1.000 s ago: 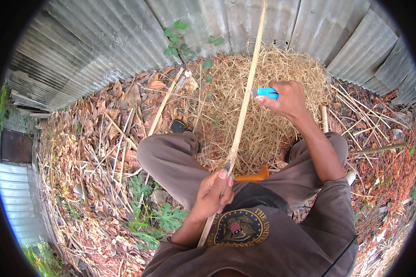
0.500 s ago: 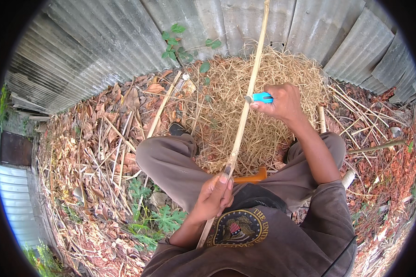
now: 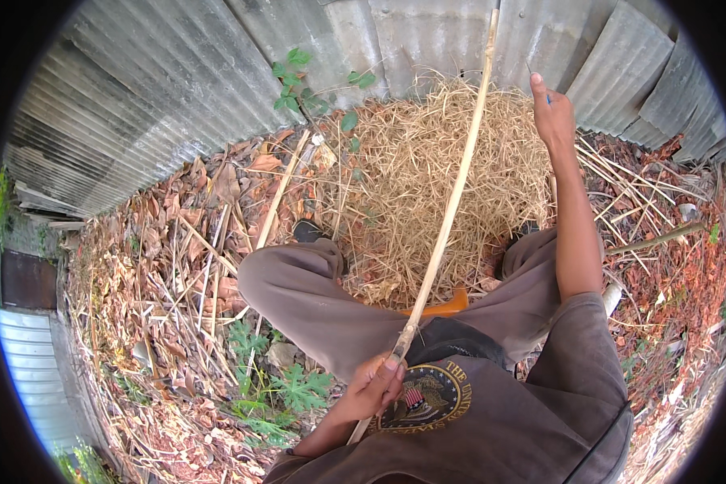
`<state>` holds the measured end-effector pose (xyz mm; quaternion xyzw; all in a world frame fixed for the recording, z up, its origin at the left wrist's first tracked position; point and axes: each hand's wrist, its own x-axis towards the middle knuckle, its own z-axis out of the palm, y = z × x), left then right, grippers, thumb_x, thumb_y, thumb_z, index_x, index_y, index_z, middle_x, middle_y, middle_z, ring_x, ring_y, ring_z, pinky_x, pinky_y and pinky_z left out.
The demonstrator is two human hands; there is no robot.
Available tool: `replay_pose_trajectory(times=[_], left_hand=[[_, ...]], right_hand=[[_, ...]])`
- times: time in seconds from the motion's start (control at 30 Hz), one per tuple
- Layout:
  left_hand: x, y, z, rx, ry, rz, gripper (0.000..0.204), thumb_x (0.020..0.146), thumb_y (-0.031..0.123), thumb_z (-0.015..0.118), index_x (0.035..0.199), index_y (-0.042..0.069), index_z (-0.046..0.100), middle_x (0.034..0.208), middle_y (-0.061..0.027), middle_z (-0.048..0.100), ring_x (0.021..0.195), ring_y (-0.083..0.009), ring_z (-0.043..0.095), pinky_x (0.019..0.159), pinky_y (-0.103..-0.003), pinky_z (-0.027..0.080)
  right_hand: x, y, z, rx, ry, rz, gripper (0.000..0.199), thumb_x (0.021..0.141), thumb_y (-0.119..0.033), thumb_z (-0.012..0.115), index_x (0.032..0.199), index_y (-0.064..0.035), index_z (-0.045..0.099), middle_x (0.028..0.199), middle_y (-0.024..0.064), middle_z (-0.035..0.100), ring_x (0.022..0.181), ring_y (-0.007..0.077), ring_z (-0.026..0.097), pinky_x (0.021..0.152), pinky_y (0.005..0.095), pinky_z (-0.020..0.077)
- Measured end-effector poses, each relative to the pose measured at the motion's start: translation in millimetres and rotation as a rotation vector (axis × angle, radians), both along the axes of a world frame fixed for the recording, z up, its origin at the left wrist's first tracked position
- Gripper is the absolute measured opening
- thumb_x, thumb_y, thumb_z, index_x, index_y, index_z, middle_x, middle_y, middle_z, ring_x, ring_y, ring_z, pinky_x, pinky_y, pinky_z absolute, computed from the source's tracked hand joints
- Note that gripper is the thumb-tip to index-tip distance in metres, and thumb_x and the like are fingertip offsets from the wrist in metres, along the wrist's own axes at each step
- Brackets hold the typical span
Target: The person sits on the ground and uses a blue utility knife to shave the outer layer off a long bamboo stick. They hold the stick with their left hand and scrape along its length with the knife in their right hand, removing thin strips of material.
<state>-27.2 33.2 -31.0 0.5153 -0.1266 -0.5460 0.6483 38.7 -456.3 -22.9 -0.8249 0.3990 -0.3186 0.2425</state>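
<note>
A long, pale bamboo strip (image 3: pixel 452 208) slants from my lap up and away to the right, its far end against the metal fence. Near my stomach, my left hand (image 3: pixel 375 385) is closed around its lower part, thumb on top. Off to the right, my right hand (image 3: pixel 554 117) is raised beside the strip's far part, apart from it. Its fingers are wrapped round a blue cutter knife (image 3: pixel 548 99), mostly hidden by the hand; a thin blade tip shows above the thumb. An orange curved piece (image 3: pixel 448 305), possibly a handle, lies between my thighs behind the strip.
A heap of pale shavings (image 3: pixel 452 153) lies between my feet, before a corrugated metal fence (image 3: pixel 427 48). Dry leaves (image 3: pixel 194 194) and loose sticks (image 3: pixel 282 194) cover the ground to the left. More sticks (image 3: pixel 629 185) lie right, and green plants (image 3: pixel 298 387) grow beside my left arm.
My right hand with the cutter knife has moved away from the strip, up and to the right. The strip's far end has swung right, and my left hand has come slightly nearer my body.
</note>
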Motion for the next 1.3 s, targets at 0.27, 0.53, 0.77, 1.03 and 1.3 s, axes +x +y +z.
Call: replay_pose_trajectory(times=[0.27,0.53,0.77,1.03,1.3], left_hand=[[53.8,-27.4,-5.8,-0.090,0.053,0.312,0.033,0.104,0.030,0.030,0.090,0.005,0.045,0.046,-0.0012,0.034,0.030,-0.0112,0.027,0.039,-0.026,0.029],[52.2,-43.1,10.8,-0.064,0.062,0.308,0.033,0.104,0.030,0.030,0.089,0.005,0.045,0.046,-0.0011,0.033,0.030,-0.0110,0.026,0.039,-0.026,0.028],[49.5,-50.4,8.3,-0.235,0.464,0.309,0.032,0.104,0.034,0.029,0.085,0.011,0.042,0.044,0.0039,0.030,0.028,-0.0075,0.024,0.039,-0.024,0.023],[53.2,-51.6,0.3,-0.379,0.654,0.298,0.033,0.104,0.036,0.026,0.085,0.013,0.041,0.042,0.0057,0.030,0.027,-0.0067,0.022,0.038,-0.024,0.021],[42.3,-49.6,10.1,-0.341,0.630,0.257,0.033,0.104,0.035,0.022,0.085,0.014,0.038,0.043,0.0051,0.033,0.027,-0.0065,0.027,0.036,-0.022,0.023]], right_hand=[[-13.6,192.7,-20.7,-0.275,0.077,0.947,0.068,0.074,-0.076,0.053,0.055,-0.0118,0.059,0.043,0.0056,0.050,0.038,0.0247,0.053,0.040,0.0373,0.0401],[-11.9,202.8,-22.6,-0.315,0.119,1.003,0.064,0.070,-0.074,0.060,0.051,-0.0128,0.056,0.043,0.0043,0.050,0.039,0.0247,0.053,0.040,0.0368,0.0399],[6.6,171.5,-30.7,-0.320,0.086,0.832,0.066,0.071,-0.075,0.057,0.052,-0.0122,0.057,0.041,0.0040,0.047,0.039,0.0243,0.053,0.039,0.0373,0.0395],[-11.2,204.1,-29.5,-0.349,0.011,0.987,0.065,0.069,-0.074,0.061,0.049,-0.0123,0.052,0.040,0.0032,0.045,0.036,0.0240,0.050,0.039,0.0370,0.0392],[7.3,174.9,-28.2,-0.404,0.009,0.862,0.072,0.069,-0.079,0.056,0.051,-0.0097,0.059,0.040,0.0049,0.047,0.037,0.0233,0.053,0.039,0.0360,0.0418]])
